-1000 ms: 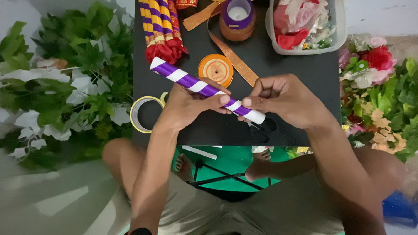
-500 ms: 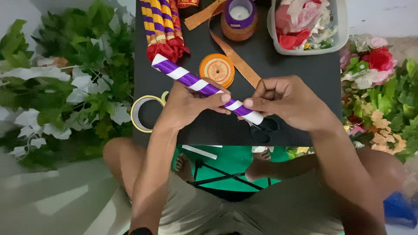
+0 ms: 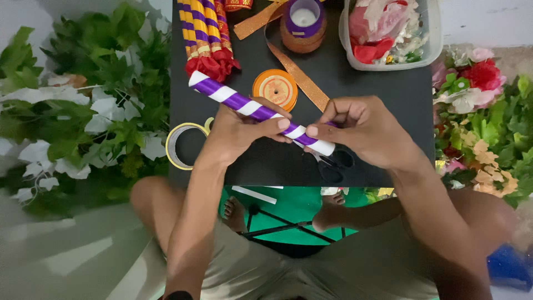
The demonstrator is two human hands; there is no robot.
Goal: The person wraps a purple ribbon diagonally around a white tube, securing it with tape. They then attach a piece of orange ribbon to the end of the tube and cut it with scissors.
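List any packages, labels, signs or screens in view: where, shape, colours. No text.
Tub: top right of the black table, clear, rectangular, holding red, pink and white petals.
Orange spool: table centre, above the left hand; round label on its face.
Purple spool: top centre, white core.
No signs or screens.

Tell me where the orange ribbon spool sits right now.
In the head view, the orange ribbon spool lies on the black table, just behind the purple-and-white striped stick, near centre.
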